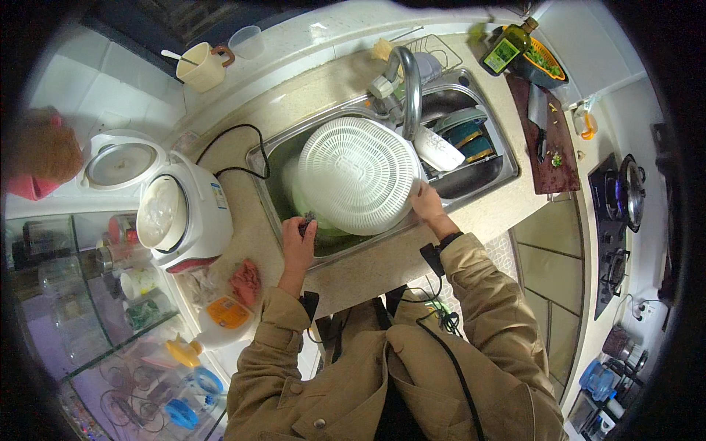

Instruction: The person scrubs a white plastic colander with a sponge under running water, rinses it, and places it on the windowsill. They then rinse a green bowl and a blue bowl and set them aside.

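A round white plastic colander [359,176] with slots in rings is tilted over the left sink basin [273,213]. My right hand [428,204] is closed on its right rim. Near the basin's front edge, my left hand [297,246] pinches a small dark grey lump that looks like a steel wool scourer [308,221]. Something pale green shows below the colander, mostly hidden by it. The curved metal faucet [413,88] stands just behind the colander's right side.
The right basin holds a white bowl [440,150] and dark dishes [469,138]. Left stands a rice cooker [209,213] with its lid up. Right are a cutting board [562,140] with a knife [539,117], an oil bottle [507,50] and a gas stove [607,242].
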Demonstrator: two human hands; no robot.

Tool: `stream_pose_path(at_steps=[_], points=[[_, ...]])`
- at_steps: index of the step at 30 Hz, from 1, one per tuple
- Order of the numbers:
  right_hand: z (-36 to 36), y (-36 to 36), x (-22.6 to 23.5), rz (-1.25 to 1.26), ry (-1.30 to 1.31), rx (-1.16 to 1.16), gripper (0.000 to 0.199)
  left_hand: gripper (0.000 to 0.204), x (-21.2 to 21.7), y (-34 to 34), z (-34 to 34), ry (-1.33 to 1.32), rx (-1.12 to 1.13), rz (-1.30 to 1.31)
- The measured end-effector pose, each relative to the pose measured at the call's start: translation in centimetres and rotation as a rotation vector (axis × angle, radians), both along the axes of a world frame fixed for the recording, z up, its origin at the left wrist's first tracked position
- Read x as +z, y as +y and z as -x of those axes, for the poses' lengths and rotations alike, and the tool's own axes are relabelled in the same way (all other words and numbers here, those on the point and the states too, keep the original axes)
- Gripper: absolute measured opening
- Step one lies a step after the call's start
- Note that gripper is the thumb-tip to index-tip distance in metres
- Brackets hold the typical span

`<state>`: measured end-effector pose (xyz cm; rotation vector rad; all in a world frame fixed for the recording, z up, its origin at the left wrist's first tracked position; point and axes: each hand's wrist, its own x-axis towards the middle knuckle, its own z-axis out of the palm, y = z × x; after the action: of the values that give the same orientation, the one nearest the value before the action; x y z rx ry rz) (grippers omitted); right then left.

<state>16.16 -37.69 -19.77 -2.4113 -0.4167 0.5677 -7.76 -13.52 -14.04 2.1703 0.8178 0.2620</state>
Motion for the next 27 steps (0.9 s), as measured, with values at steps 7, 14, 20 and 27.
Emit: stream_pose_path(at_steps=[7,14,20,27], points=[[0.6,-0.6,3.2,0.066,0.295,0.098,0.035,0.043,1.1,-0.3,-0.2,0.031,-0.028,-0.004],[-0.1,-2.2,4.5,0.153,0.202,-0.009,0.034,0.046,2.7,-0.4,-0.2,-0.057,0.11,0.324],[-2.6,-3.4,5.5,0.103,0.108,0.037,0.033,0.052,2.9,1.2,2.1,-0.046,0.172,0.283],[-7.4,0.5,9.7,-0.402,-0.248,0.066,0.054,0.061,3.8,3.4,7.3,0.532,0.172,-0.449]])
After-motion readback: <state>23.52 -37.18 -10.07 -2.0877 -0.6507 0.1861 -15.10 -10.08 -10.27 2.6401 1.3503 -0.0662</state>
